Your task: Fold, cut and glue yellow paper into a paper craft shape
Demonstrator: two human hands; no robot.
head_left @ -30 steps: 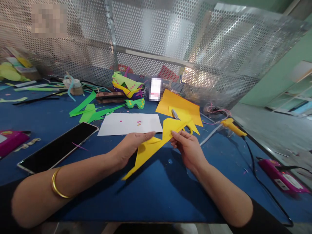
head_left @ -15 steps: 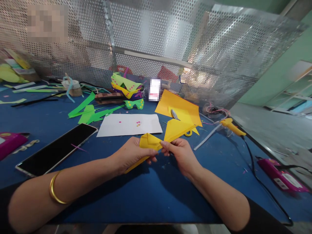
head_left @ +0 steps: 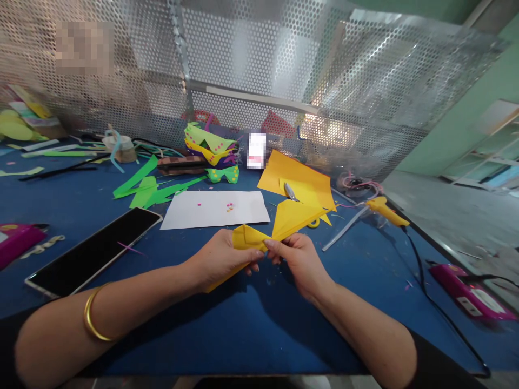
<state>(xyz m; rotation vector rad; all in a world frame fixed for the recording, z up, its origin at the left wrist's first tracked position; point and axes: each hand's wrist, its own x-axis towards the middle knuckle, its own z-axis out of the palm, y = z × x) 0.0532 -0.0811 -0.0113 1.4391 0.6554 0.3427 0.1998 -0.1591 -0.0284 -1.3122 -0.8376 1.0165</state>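
- Blue table (head_left: 259, 324): it carried all the craft materials in front of you.
- Phone (head_left: 95, 249): it lay screen-up near the table's left edge.
- White sheet (head_left: 214, 209): it lay flat, just beyond your hands.
- Yellow paper piece (head_left: 279, 224): you held it folded, just above the table's middle.
- Left hand (head_left: 221, 256): your fingers were closed on the paper's folded left end.
- Right hand (head_left: 298, 259): your fingertips pinched the paper's middle.
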